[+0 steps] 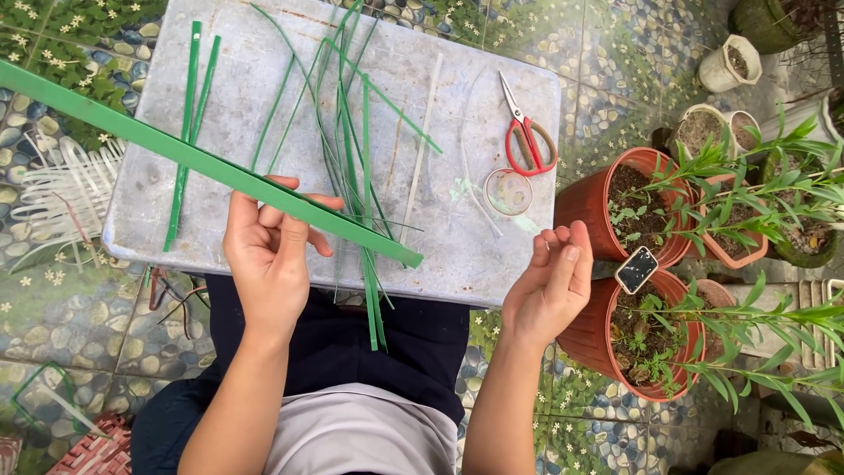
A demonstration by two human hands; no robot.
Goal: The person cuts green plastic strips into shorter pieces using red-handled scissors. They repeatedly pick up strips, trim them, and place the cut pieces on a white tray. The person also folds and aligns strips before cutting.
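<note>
Above the grey bench that rested across the person's lap, the left hand held a long flat green strip, its grip closed with the fingers curled over the band and the thumb tucked beneath. The strip ran on a slant from the upper left edge of the view down to a cut end just right of the bench's middle, near its front edge. The right hand hung apart from it, off the bench's right front corner; it was empty, the fingers half curled with the tips drawn loosely together and nothing visible between them. On the bench lay a bundle of thinner green slivers, two short green strips to the left, a pale strip, red-handled scissors and a small round clear lid. Terracotta pots with leafy plants stood on the tiled floor to the right. The green strip looked light, thin and springy, stiff along its length yet easily bent flatwise, probably smooth and a little slippery, with edges that might cut; it seemed best pinched flat between thumb and fingers close to the working end.
</note>
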